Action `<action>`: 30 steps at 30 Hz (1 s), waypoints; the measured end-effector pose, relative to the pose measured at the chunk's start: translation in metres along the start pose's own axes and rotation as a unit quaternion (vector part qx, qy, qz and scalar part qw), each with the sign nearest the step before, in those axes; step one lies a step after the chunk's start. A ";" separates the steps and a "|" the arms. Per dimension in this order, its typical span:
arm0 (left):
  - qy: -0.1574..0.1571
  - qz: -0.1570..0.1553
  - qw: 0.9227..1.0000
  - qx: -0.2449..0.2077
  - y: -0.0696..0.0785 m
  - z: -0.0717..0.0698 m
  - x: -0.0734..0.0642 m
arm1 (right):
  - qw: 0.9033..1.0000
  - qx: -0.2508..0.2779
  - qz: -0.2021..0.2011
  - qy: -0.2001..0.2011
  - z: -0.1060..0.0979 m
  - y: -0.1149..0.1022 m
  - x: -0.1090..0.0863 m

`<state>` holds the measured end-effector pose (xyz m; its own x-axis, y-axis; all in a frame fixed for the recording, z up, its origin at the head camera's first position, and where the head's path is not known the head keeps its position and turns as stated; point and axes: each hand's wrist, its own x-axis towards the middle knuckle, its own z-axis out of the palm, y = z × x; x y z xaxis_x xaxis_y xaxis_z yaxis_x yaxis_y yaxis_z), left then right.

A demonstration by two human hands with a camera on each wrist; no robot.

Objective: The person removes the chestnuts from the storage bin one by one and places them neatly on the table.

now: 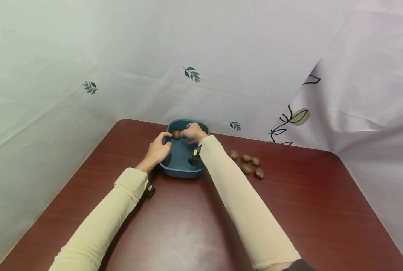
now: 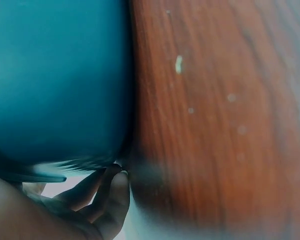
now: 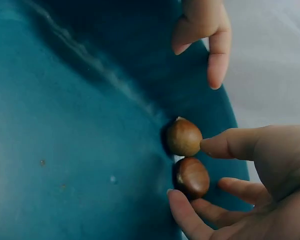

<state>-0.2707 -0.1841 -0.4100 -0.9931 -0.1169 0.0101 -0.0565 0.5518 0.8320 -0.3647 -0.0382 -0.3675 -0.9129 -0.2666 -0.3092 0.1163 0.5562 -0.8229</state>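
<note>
A blue basin (image 1: 181, 174) stands toward the back of the table. At its left rim my left hand (image 1: 159, 151) holds on, thumb on the inner side and other fingers curled against the outer wall in the left wrist view. Two brown chestnuts (image 3: 185, 137) lie side by side against the basin's far wall. My right hand (image 1: 194, 132) reaches inside over them. In the right wrist view its thumb touches one chestnut, while the fingers lie loosely beside the other chestnut (image 3: 194, 179). Both nuts rest on the basin floor.
Several more chestnuts (image 1: 246, 169) lie on the dark red wooden table (image 1: 306, 210), right of the basin and beside my right forearm. A pale curtain (image 1: 222, 101) with leaf prints hangs right behind the basin. Small wrist cameras sit under both sleeves.
</note>
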 end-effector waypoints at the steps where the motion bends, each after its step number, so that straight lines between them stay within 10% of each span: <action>1: 0.000 0.001 1.000 0.001 0.000 0.000 0.000 | 1.000 0.003 0.001 0.002 0.001 0.001 0.002; 30: 0.001 0.008 1.000 0.020 0.002 0.001 -0.001 | 0.991 -0.126 -0.041 0.022 0.015 0.012 0.011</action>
<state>-0.2702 -0.1823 -0.4089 -0.9938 -0.1091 0.0234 -0.0453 0.5859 0.8091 -0.3678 -0.0461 -0.3883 -0.9324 -0.2873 -0.2194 -0.0562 0.7148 -0.6970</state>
